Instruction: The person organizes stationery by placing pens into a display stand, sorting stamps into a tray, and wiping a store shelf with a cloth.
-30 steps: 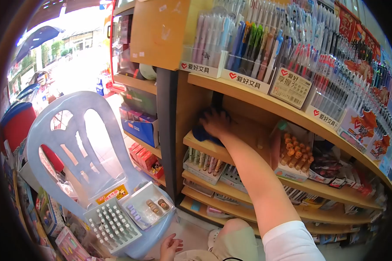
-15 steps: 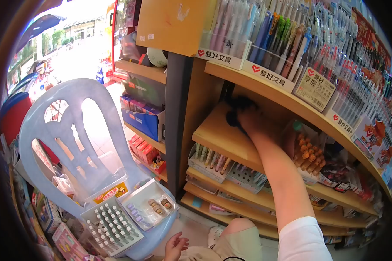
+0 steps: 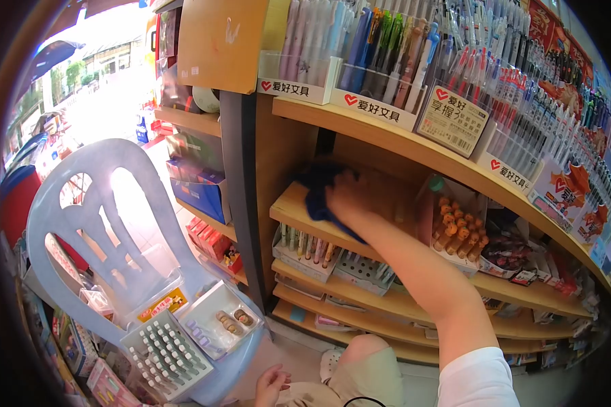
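My right hand (image 3: 348,198) reaches into the shelf compartment below the pen displays and presses a dark blue cloth (image 3: 319,202) on the wooden shelf board (image 3: 288,207). The cloth hangs a little over the board's front edge. To the right of the hand on the same shelf stands a box of pens with orange tops (image 3: 460,230). Low in the view, beside my knee, my left hand (image 3: 271,384) is held with its fingers apart and nothing in it.
A blue-grey plastic chair (image 3: 108,159) at the left bears a tray of white-capped items (image 3: 166,353) and a white box with small pieces (image 3: 218,319). Pen displays (image 3: 380,57) line the upper shelf. Lower shelves hold more boxes of pens (image 3: 305,251).
My right hand and the cloth went deeper into the compartment, then came back toward the board's front left edge. The view has shifted slightly. My left hand stays low and open.
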A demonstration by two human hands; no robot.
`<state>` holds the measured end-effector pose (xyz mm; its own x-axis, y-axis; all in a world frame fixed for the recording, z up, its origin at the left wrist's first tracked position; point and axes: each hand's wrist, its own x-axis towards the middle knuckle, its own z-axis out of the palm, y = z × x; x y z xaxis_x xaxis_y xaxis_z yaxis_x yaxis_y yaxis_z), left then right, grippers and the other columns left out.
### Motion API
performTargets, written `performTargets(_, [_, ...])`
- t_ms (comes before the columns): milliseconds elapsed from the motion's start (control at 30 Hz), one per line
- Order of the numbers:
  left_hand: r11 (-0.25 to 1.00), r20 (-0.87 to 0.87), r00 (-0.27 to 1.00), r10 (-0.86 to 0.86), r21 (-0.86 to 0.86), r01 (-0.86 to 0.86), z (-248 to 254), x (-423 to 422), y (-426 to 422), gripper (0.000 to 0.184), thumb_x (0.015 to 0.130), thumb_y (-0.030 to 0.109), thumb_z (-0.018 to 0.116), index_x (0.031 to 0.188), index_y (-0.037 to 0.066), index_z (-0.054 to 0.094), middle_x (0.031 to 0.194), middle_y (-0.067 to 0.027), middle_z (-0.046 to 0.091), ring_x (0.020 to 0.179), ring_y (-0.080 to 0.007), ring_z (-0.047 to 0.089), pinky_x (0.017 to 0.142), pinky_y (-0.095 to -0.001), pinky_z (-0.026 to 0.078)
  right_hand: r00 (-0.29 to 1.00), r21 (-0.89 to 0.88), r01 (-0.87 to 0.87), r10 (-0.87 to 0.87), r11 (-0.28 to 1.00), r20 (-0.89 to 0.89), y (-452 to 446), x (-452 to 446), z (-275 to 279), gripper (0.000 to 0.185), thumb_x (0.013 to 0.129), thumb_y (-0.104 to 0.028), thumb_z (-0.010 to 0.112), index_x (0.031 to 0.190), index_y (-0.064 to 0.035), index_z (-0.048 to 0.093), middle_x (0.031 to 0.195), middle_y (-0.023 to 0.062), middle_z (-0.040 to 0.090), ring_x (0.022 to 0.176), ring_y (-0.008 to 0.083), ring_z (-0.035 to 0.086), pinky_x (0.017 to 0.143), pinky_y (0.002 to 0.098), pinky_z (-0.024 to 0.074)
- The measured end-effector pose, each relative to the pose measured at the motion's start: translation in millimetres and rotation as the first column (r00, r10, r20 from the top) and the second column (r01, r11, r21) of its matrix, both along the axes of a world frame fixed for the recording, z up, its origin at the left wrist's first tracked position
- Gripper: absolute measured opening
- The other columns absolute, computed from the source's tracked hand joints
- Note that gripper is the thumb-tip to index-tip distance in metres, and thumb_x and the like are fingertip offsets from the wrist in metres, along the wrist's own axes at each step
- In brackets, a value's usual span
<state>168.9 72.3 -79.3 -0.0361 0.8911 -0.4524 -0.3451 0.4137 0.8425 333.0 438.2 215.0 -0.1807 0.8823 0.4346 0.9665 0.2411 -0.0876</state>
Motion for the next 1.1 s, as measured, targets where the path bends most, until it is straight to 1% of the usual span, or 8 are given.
performTargets(133, [1.0,0.018,1.0,-0.005,0.0,0.005,-5,-4,4,0.045,0.09,0.024,0.058,0.129,0.005,0.047,0.101,-0.0081,0.062,0.085,-0.0165,0.06,0.072,-0.0283,0.051,0.98,-0.077,0.198,-0.194,0.977,0.054,3,34,24,0.043,0.087,-0.036,0.045,0.115,-0.0053,0.057,0.126,0.018,0.05,0.121,0.0403,0.04,0.099,0.0595,0.0265])
performTargets(267, [1.0,0.019,1.0,0.007,0.024,-0.008,9,-4,3,0.042,0.091,0.021,0.056,0.128,0.004,0.047,0.1,-0.0078,0.063,0.082,-0.0162,0.061,0.071,-0.0278,0.051,0.961,-0.131,0.232,-0.248,0.964,-0.121,68,60,34,0.04,0.087,-0.024,0.044,0.118,-0.0007,0.055,0.122,0.0268,0.051,0.12,0.0356,0.046,0.101,0.0466,0.0338])
performTargets(333, [0.999,0.016,1.0,0.008,0.046,-0.009,3,-6,3,0.041,0.091,0.02,0.056,0.128,0.004,0.047,0.099,-0.0074,0.063,0.081,-0.0159,0.061,0.07,-0.0276,0.051,0.976,0.016,0.213,-0.212,0.977,-0.045,114,90,15,0.034,0.089,-0.019,0.042,0.112,-0.005,0.062,0.115,0.0242,0.057,0.113,0.0377,0.051,0.101,0.0442,0.0348])
performTargets(433, [0.999,0.031,0.999,0.025,0.044,-0.026,-6,-7,6,0.04,0.091,0.019,0.056,0.127,0.005,0.048,0.099,-0.0072,0.063,0.081,-0.0157,0.06,0.07,-0.0274,0.051,0.997,0.345,0.066,-0.051,0.936,-0.053,201,153,-44,0.039,0.086,-0.007,0.04,0.122,-0.0064,0.056,0.125,0.023,0.051,0.123,0.0347,0.043,0.106,0.0422,0.0306])
performTargets(533, [0.999,0.068,0.997,0.034,0.027,-0.036,6,-10,5,0.039,0.09,0.015,0.055,0.126,0.002,0.046,0.1,-0.0104,0.062,0.085,-0.0177,0.06,0.072,-0.0298,0.051,0.985,-0.009,0.096,-0.094,0.995,0.144,168,150,-15,0.05,0.081,0.002,0.038,0.13,-0.0081,0.049,0.134,0.0205,0.044,0.129,0.0313,0.036,0.109,0.0409,0.026])
performTargets(633, [0.999,0.092,0.995,0.035,0.007,-0.036,19,-11,4,0.037,0.09,0.013,0.055,0.124,0.0,0.047,0.101,-0.0116,0.063,0.088,-0.0186,0.061,0.075,-0.0301,0.051,0.985,-0.11,0.062,-0.043,0.992,0.167,187,163,-21,0.045,0.081,-0.003,0.045,0.125,-0.006,0.052,0.129,0.0211,0.048,0.122,0.0345,0.043,0.105,0.0421,0.0328])
performTargets(833, [0.999,0.108,0.993,0.042,0.012,-0.044,18,-11,3,0.034,0.09,0.011,0.055,0.122,0.0,0.049,0.1,-0.0107,0.063,0.088,-0.0183,0.06,0.076,-0.03,0.051,0.999,0.004,-0.018,0.018,1.0,0.032,185,167,-25,0.047,0.078,-0.001,0.046,0.125,-0.0054,0.053,0.129,0.0222,0.048,0.124,0.0352,0.042,0.105,0.0434,0.0326])
performTargets(1100, [0.998,0.063,0.998,0.028,0.059,-0.032,8,-5,3,0.039,0.09,0.021,0.058,0.125,0.006,0.05,0.1,-0.0081,0.062,0.085,-0.0173,0.06,0.072,-0.029,0.05,0.986,-0.09,0.131,-0.12,0.987,0.119,168,153,-4,0.046,0.079,-0.005,0.046,0.125,-0.0049,0.053,0.127,0.0232,0.049,0.122,0.0355,0.044,0.103,0.0436,0.0344])
